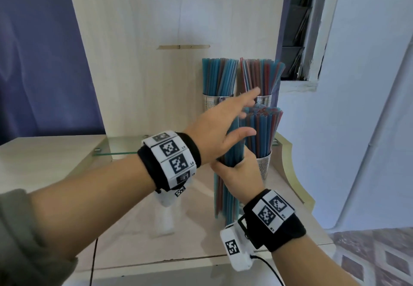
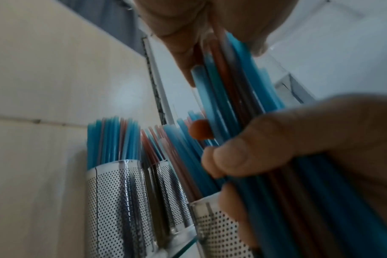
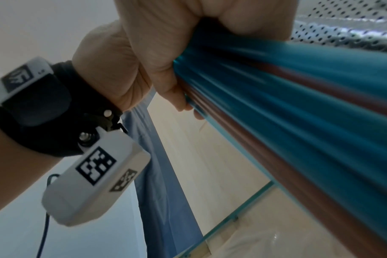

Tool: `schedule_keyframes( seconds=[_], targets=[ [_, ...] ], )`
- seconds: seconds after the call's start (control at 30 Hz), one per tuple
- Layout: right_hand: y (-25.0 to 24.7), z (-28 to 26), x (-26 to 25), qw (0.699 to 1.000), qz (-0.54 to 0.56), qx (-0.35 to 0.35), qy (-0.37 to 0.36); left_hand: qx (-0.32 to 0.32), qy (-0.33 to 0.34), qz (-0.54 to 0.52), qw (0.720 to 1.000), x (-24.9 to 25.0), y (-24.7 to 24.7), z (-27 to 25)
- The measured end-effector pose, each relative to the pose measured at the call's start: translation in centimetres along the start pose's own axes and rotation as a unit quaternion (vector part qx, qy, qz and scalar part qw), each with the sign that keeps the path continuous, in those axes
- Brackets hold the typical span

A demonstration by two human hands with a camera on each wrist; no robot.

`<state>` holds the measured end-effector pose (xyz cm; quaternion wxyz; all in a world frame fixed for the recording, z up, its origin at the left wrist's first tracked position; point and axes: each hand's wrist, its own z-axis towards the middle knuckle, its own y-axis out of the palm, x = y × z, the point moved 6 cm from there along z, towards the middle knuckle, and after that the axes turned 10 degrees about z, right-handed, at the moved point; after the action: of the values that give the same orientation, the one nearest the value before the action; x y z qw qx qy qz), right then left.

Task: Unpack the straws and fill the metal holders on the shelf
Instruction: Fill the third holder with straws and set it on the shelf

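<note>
Straws are the matter of this moment: a thick bundle of blue and red-brown plastic straws (image 1: 230, 174) stands almost upright, its long axis vertical, with the lower ends hanging over the pale wooden counter (image 1: 134, 230) and the upper ends at the height of the nearest holder's straws. The right hand (image 1: 239, 174) is wrapped round the middle of this bundle from the right side, fingers curled tight about it. The left hand (image 1: 221, 129) is spread wide at the top of the bundle, fingers straight and reaching toward the back, thumb out; in the left wrist view some of its fingers lie along the upper straws, so it steadies them but does not seem to clasp them.

Three perforated metal cylinder holders stand at the right end of the counter, near the tall wooden back panel (image 1: 156, 40). The front holder (image 1: 264, 165) is just to the right of the bundle, almost touching the right hand, and looks packed with straws. The back left holder (image 1: 210, 102) and the back right holder (image 1: 264, 99) are raised on a thin glass shelf (image 1: 116, 149), behind and above the bundle; both also look well filled.

I judge that the bundle must go up and then backward or to the right, over a rim, and the right hand carries the weight while the left hand only guides the tops. Free room in any holder I cannot tell
</note>
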<state>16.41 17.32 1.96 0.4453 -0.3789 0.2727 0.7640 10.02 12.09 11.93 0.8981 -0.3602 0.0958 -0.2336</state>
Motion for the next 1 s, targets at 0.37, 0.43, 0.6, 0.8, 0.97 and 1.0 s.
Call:
schedule_keyframes(
  seconds=[0.37, 0.43, 0.6, 0.8, 0.97, 1.0],
  targets=[
    [-4.3, 0.5, -2.1, 0.999, -0.009, 0.036, 0.004, 0.109, -0.170, -0.116, 0.972, -3.7, 2.5, -2.6],
    [-6.7, 0.8, -4.2, 0.996, 0.005, 0.084, -0.020, 0.063, -0.249, -0.119, 0.959, -5.7, 4.7, -3.5],
    [-11.6, 1.8, -10.1, 0.988, 0.035, 0.132, -0.071, -0.083, -0.264, -0.102, 0.955, -6.5, 10.3, -3.1],
    [-13.6, 3.6, -12.6, 0.980, 0.063, 0.152, -0.109, 0.012, -0.226, -0.089, 0.970, -3.8, 12.7, -2.1],
    [-12.9, 4.1, -13.7, 0.979, 0.098, 0.131, -0.125, 0.016, -0.139, 0.088, 0.986, -1.5, 13.6, -3.6],
    [-12.8, 4.3, -13.8, 0.977, 0.108, 0.132, -0.126, 0.018, -0.126, 0.104, 0.986, -1.6, 13.6, -3.7]
  ],
)
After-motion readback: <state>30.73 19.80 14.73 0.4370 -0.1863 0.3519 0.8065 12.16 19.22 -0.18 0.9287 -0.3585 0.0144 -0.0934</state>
